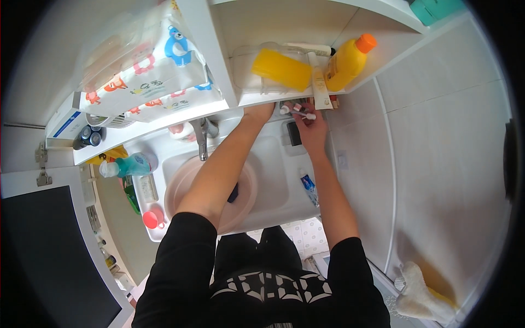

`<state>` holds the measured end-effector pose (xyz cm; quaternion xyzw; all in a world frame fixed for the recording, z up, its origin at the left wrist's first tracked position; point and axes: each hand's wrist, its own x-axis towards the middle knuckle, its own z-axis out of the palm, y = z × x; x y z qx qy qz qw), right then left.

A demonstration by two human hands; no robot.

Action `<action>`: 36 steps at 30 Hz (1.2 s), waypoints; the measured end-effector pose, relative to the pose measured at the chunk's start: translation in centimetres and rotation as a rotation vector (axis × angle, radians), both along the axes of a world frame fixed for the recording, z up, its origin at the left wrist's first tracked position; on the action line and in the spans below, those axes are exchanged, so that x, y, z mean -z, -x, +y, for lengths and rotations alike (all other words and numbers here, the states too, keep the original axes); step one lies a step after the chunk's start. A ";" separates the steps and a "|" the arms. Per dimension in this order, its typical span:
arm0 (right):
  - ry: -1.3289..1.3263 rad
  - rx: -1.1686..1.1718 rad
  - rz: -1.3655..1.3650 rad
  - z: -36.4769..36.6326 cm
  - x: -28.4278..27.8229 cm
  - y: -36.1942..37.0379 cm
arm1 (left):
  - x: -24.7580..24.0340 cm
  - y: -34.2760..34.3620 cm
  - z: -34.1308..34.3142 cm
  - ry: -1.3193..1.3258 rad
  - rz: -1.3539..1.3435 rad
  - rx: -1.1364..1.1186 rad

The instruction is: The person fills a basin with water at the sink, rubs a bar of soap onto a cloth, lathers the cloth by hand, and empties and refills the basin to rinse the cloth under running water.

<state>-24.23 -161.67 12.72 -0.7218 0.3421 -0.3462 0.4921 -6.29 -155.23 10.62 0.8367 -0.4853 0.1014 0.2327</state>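
Note:
Both my arms reach up to the back of the sink, below the edge of a white shelf. My left hand (259,112) is by the shelf's lower edge, and its fingers are hidden behind it. My right hand (314,130) is closed around a slim white stick-like thing (304,115) with a rounded end. Small white and pinkish items (286,108) cluster between the two hands, too small to name. Just below my right hand lies a dark block (294,133) on the sink's back ledge.
A pink basin (250,202) with something dark in it sits in the white sink (273,169) under the tap (202,139). Toothpaste (308,187) lies on the right rim. Left are a teal spray bottle (131,165) and red cup (153,218). The shelf holds a yellow bottle (346,63).

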 end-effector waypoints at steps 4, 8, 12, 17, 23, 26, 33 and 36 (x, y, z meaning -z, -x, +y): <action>0.204 -0.038 0.020 -0.9 1.6 0.0 | -0.5 0.8 -1.3 -0.008 -0.005 -0.029; -0.047 -0.019 -0.137 -1.3 1.3 0.4 | -1.6 0.7 0.7 -0.010 0.018 0.063; 0.051 0.021 -0.036 -2.4 -0.3 0.9 | -5.1 1.9 0.8 0.000 0.349 0.273; 0.247 0.023 0.087 -2.7 -0.7 0.0 | -5.7 3.4 -1.2 -0.013 0.352 0.312; 0.255 0.000 0.142 -2.5 2.5 -1.2 | -2.8 3.0 -1.4 -0.146 0.365 0.149; 0.087 -0.014 -0.116 -2.3 4.0 -0.7 | -2.9 3.5 -0.1 -0.142 0.507 0.345; -0.343 0.088 -0.117 4.0 3.9 2.4 | -4.9 8.8 12.1 0.277 0.642 0.086; -0.380 0.096 -0.130 9.3 3.0 3.8 | -7.9 11.6 21.8 0.361 0.801 -0.027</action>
